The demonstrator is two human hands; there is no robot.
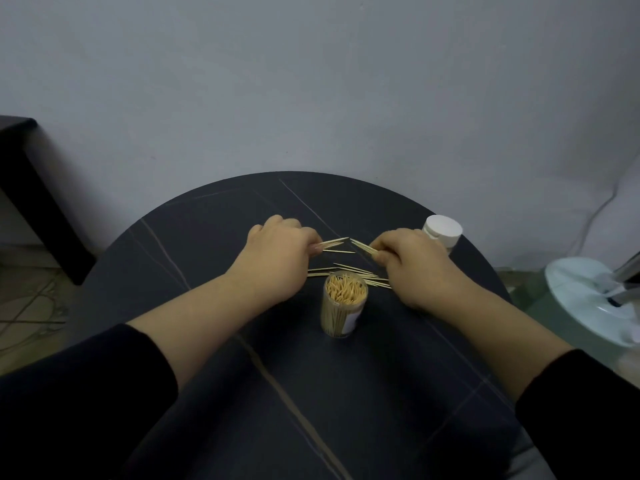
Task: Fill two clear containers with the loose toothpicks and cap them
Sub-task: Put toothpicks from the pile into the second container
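Observation:
An uncapped clear container [343, 315] stands upright in the middle of the round dark table [207, 244], packed full of toothpicks. Just behind it lie several loose toothpicks [349, 270] scattered on the tabletop. My left hand [277, 254] pinches a small bundle of toothpicks, tips pointing right. My right hand [412, 261] pinches another small bundle, tips pointing left. The two bundles almost meet above the loose ones. A second container with a white cap [443, 232] stands behind my right hand, its body mostly hidden.
A grey wall rises right behind the table. A dark piece of furniture [31, 188] stands at the left. At the right are a white round base [592, 299] with a metal stem and a white cable. Cables lie on the floor at the left.

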